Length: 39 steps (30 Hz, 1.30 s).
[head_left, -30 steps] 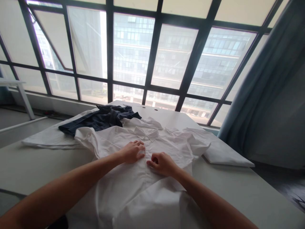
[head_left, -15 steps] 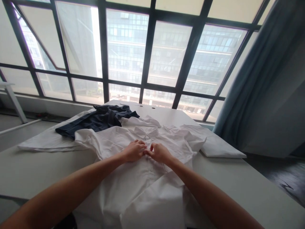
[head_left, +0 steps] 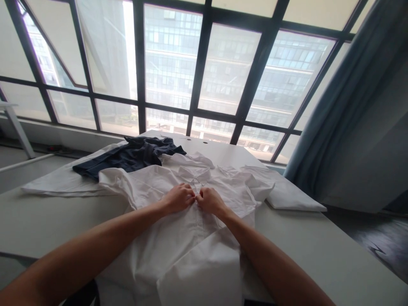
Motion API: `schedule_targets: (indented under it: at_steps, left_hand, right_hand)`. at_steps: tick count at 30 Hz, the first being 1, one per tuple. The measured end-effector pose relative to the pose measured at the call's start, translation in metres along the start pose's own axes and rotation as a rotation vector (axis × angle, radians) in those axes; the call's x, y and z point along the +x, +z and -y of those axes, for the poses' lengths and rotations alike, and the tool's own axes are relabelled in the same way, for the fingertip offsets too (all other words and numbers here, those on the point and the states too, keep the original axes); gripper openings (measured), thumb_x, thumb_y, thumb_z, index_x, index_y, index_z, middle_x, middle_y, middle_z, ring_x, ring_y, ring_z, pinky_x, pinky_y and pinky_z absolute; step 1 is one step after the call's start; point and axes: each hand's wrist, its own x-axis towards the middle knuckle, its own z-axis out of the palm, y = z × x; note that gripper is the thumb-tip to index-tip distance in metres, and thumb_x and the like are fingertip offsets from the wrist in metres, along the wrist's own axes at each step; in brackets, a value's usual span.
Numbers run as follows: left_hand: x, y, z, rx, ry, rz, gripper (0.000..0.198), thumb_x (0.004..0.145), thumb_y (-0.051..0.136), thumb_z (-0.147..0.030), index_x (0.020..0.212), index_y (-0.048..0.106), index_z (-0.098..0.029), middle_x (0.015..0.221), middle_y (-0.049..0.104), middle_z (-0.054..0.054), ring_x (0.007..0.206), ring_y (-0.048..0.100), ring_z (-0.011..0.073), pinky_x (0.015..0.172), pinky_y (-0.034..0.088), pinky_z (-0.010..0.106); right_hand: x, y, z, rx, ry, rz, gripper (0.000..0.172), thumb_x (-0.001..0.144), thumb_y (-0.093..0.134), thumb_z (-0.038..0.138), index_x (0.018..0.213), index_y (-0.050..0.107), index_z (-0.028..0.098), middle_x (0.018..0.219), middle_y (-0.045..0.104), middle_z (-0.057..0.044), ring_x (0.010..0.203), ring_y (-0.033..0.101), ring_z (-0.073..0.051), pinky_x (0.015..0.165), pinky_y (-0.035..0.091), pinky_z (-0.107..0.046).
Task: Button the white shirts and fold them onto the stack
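A white collared shirt (head_left: 165,238) lies spread front-up on the pale table (head_left: 318,250), collar toward the window. My left hand (head_left: 178,198) and my right hand (head_left: 211,201) meet at the shirt's button strip just below the collar. Both hands have their fingers curled and pinched on the fabric of the strip, fingertips almost touching each other. What the fingertips pinch besides cloth is too small to make out.
A dark navy garment (head_left: 127,157) lies crumpled at the table's far left, on folded white cloth (head_left: 60,185). More folded white cloth (head_left: 293,195) sits at the right. A blue curtain (head_left: 347,106) hangs at the right; large windows stand behind the table.
Both hands have moved up the button strip toward the collar and come together. The left hand went from lying flat to a pinch.
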Motion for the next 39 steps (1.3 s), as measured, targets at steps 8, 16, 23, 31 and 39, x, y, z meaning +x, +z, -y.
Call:
schedule_targets:
  at_steps: [8, 16, 23, 31, 39]
  left_hand:
    - [0.000, -0.006, -0.010, -0.041, -0.069, -0.048, 0.021, 0.089, 0.058, -0.027, 0.085, 0.077, -0.019, 0.091, 0.074, 0.006, 0.086, 0.068, 0.0209, 0.076, 0.049, 0.027]
    - [-0.001, -0.010, -0.013, -0.098, -0.078, -0.015, 0.019, 0.087, 0.058, -0.024, 0.085, 0.076, -0.021, 0.089, 0.074, 0.003, 0.080, 0.067, 0.0183, 0.070, 0.046, 0.025]
    - [-0.002, -0.008, -0.009, -0.121, -0.041, -0.048, 0.019, 0.090, 0.053, -0.024, 0.091, 0.072, -0.018, 0.092, 0.071, 0.005, 0.079, 0.064, 0.0178, 0.071, 0.045, 0.025]
    - [0.005, -0.012, 0.008, -0.038, -0.222, -0.115, 0.022, 0.090, 0.054, -0.029, 0.084, 0.072, -0.017, 0.084, 0.071, 0.005, 0.074, 0.064, 0.0182, 0.069, 0.045, 0.026]
    - [0.003, -0.022, -0.002, 0.028, -0.115, -0.204, 0.020, 0.088, 0.057, -0.032, 0.086, 0.070, -0.017, 0.088, 0.069, 0.007, 0.083, 0.062, 0.0200, 0.076, 0.047, 0.029]
  right_hand:
    - [0.001, 0.000, -0.008, 0.696, 0.196, 0.116, 0.016, 0.081, 0.051, 0.015, 0.066, 0.057, 0.018, 0.052, 0.063, 0.003, 0.050, 0.065, -0.015, 0.046, 0.047, -0.020]
    - [-0.003, -0.011, -0.002, 0.764, 0.251, 0.218, 0.023, 0.079, 0.050, 0.009, 0.058, 0.054, 0.018, 0.045, 0.057, 0.005, 0.039, 0.056, -0.010, 0.038, 0.042, -0.017]
    - [0.000, -0.009, -0.016, 0.516, 0.225, 0.187, 0.017, 0.080, 0.052, 0.011, 0.066, 0.060, 0.017, 0.048, 0.059, 0.004, 0.044, 0.059, -0.011, 0.045, 0.041, -0.017]
    - [-0.011, -0.028, -0.007, 0.247, 0.171, 0.145, 0.036, 0.090, 0.054, 0.034, 0.059, 0.059, 0.017, 0.049, 0.062, -0.002, 0.041, 0.057, -0.011, 0.044, 0.038, -0.019]
    - [-0.034, -0.030, 0.019, 0.412, 0.148, 0.470, 0.032, 0.078, 0.056, 0.014, 0.046, 0.051, 0.017, 0.040, 0.053, 0.002, 0.037, 0.049, -0.009, 0.040, 0.038, -0.019]
